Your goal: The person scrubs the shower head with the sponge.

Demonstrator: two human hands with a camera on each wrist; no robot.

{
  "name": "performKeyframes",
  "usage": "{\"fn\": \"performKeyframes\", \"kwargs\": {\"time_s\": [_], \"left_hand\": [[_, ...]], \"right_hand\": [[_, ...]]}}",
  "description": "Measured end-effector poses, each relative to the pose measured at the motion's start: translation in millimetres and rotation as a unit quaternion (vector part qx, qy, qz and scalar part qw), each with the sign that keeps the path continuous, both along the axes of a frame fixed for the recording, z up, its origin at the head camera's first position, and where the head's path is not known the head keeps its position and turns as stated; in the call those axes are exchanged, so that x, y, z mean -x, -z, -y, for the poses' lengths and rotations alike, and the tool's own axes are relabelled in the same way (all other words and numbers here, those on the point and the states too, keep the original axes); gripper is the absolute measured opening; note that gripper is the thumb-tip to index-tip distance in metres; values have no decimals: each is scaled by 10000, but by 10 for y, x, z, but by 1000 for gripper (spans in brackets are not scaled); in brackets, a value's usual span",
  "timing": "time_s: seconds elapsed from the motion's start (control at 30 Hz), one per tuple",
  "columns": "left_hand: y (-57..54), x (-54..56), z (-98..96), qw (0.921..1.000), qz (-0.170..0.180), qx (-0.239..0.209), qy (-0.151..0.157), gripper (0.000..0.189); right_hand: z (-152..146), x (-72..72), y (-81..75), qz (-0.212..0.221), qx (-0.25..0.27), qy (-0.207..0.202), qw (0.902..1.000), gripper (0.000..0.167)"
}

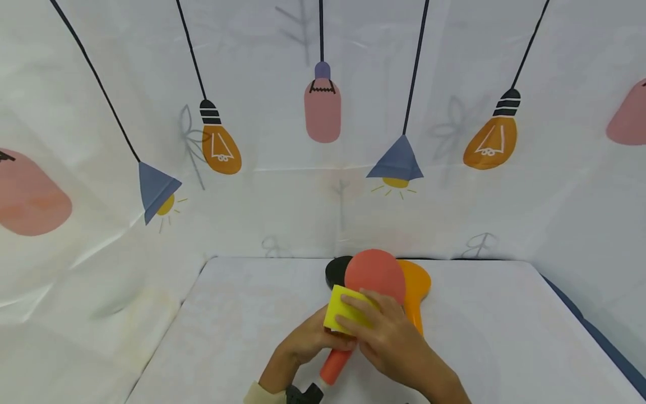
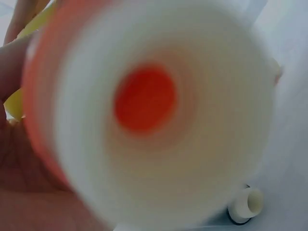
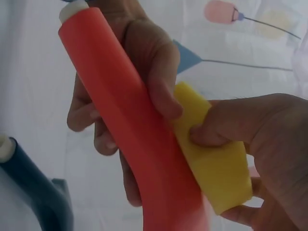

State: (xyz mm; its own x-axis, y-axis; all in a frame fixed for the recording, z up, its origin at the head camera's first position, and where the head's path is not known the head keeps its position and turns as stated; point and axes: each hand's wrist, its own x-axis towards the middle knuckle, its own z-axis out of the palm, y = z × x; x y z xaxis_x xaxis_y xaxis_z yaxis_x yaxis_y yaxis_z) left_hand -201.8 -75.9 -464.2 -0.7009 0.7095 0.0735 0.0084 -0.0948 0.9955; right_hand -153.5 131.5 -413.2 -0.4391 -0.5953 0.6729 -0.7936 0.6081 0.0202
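My left hand [image 1: 309, 338] grips the handle of a red paddle-like thing [image 1: 375, 272] with a round, flat head. In the right wrist view its smooth red handle [image 3: 118, 91] runs slanting between the left thumb and fingers. The handle's hollow, whitish end [image 2: 231, 110] fills much of the left wrist view. Between thumb and fingers my right hand [image 1: 398, 339] holds a yellow sponge [image 3: 219, 166], its face against the red handle near the left thumb. The sponge covers part of the paddle's neck in the head view.
Behind the red paddle, on the white-covered table [image 1: 242, 297], lie a black round-headed one [image 1: 337, 271] and an orange one [image 1: 415, 280]. A white backdrop [image 1: 282, 213] printed with hanging lamps rises at the table's far edge.
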Motion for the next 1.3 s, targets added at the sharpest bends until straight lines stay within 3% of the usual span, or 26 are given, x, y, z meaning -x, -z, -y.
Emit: {"fn": "performKeyframes", "kwargs": {"time_s": [0.13, 0.3, 0.4, 0.53, 0.6, 0.7, 0.77, 0.9, 1.0, 1.1, 1.23, 1.3], "left_hand": [[-9, -23, 5, 9989, 101, 451, -43, 65], [-10, -28, -6, 9947, -275, 982, 158, 74], [-10, -25, -13, 9925, -434, 1120, 214, 74], [-7, -22, -8, 9917, -532, 1148, 245, 74], [-5, -22, -1, 9920, -543, 1105, 284, 74], [0, -18, 13, 9928, -548, 1020, 297, 74], [3, -13, 21, 9948, -478, 860, 256, 74], [3, 4, 37, 9995, -79, 296, 72, 74], [-1, 17, 63, 9995, 259, -156, -115, 67], [-13, 26, 94, 9980, 375, -456, -234, 60], [-32, 33, 112, 9973, 395, -593, -183, 62], [-34, 38, 110, 9974, 437, -564, -87, 66]], "right_hand": [[-71, 73, -27, -59, 301, 224, 9993, 38], [-278, 194, -52, -24, 832, 728, 9939, 40], [-452, 263, -61, 126, 1216, 1199, 9852, 39], [-640, 302, -66, 568, 1576, 1767, 9699, 60], [-680, 300, -66, 771, 1634, 1889, 9652, 63], [-659, 285, -68, 715, 1638, 1803, 9672, 60], [-591, 275, -62, 423, 1601, 1625, 9727, 47], [-374, 223, -46, -28, 1154, 911, 9891, 40], [-218, 140, -41, 107, 542, 381, 9977, 38], [-147, 71, -38, 287, 171, 56, 9994, 35], [-151, 84, -35, 304, 297, -31, 9991, 35], [-183, 117, -34, 363, 538, 139, 9978, 35]]}}
